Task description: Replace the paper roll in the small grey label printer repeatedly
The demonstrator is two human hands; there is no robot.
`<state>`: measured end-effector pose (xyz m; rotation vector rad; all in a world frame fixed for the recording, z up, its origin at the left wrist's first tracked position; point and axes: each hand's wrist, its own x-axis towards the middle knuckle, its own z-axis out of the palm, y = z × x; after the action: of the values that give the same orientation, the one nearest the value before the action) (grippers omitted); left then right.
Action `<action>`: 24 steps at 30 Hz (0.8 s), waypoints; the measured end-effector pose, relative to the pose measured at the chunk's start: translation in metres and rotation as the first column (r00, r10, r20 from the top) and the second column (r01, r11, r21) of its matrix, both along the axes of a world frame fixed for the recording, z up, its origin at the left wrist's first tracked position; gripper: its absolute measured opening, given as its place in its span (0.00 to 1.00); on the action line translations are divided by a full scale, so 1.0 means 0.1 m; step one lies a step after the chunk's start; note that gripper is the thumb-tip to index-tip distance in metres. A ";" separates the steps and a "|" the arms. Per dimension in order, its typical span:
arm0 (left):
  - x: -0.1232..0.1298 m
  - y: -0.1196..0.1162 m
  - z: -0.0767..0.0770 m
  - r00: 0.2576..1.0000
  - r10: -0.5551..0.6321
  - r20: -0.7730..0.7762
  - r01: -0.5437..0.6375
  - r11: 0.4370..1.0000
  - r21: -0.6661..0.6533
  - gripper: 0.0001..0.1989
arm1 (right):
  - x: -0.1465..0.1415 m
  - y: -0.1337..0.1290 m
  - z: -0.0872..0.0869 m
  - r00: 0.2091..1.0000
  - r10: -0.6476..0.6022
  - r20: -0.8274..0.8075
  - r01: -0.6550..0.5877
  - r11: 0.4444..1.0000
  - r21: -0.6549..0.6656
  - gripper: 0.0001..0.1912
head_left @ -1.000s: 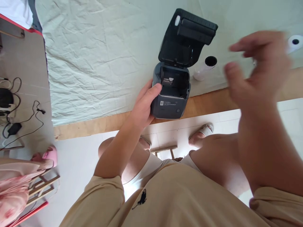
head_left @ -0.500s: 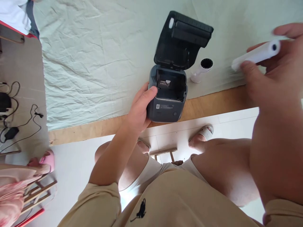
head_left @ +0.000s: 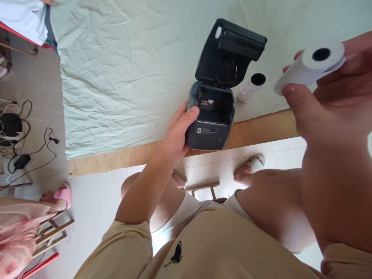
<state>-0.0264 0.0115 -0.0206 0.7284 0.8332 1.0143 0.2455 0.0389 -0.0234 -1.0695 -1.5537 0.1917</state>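
Note:
A dark grey portable label printer [head_left: 207, 135] is gripped along its left side by my left hand [head_left: 177, 133], thumb on top by the paper bay. Its black lid [head_left: 222, 62] stands hinged open, and the bay inside holds no roll. At the right, my right hand [head_left: 316, 104] is closed around a white paper roll [head_left: 310, 66], whose dark hollow core faces up toward me. A loose end of paper shows at the roll's right side. Between the printer and my right hand, a white cylinder with a black dotted top [head_left: 251, 88] stands on the cloth.
A pale green cloth [head_left: 122, 89] covers the table, with its wooden edge [head_left: 110, 157] facing me. Black cables and an adapter [head_left: 21, 162] lie at the left. Another person's pink slipper [head_left: 64, 193] and a wooden stool [head_left: 52, 236] are at lower left.
My right hand has moved slightly left and turned the paper roll, so its hollow end appears larger. My left hand keeps its hold on the printer; the whole view has shifted a little.

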 end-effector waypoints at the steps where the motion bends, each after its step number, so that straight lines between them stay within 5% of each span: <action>1: 0.00 0.00 0.00 1.000 0.000 0.010 0.000 1.000 0.006 0.10 | -0.11 -0.05 0.07 0.996 0.082 0.040 -0.086 0.991 0.103 0.28; 2: 0.00 0.00 0.00 1.000 0.001 0.020 -0.001 1.000 0.010 0.10 | -0.23 -0.10 0.14 0.981 0.143 0.132 -0.163 0.974 0.155 0.25; 7: 0.00 -0.01 0.00 1.000 0.006 0.013 -0.006 1.000 0.028 0.10 | -0.73 -0.27 0.32 0.905 0.047 0.422 -0.048 0.999 -0.009 0.17; 13: 0.02 -0.03 0.04 0.999 0.016 -0.046 -0.017 1.000 -0.014 0.15 | -0.90 -0.26 0.28 0.893 0.053 0.447 0.028 0.985 -0.173 0.13; 18: 0.04 -0.04 0.06 0.994 0.019 -0.106 -0.028 0.996 -0.082 0.19 | -0.85 -0.23 0.21 0.899 0.119 0.421 -0.059 0.987 -0.152 0.08; 24: 0.01 -0.04 0.03 0.993 -0.044 -0.110 0.039 0.998 -0.045 0.17 | -0.87 -0.32 0.23 0.921 -0.032 0.389 0.005 0.997 0.072 0.07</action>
<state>-0.0251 0.0072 -0.0172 0.7680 0.9291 0.9230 0.1588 0.0073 -0.0002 -1.1129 -1.8906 -0.0972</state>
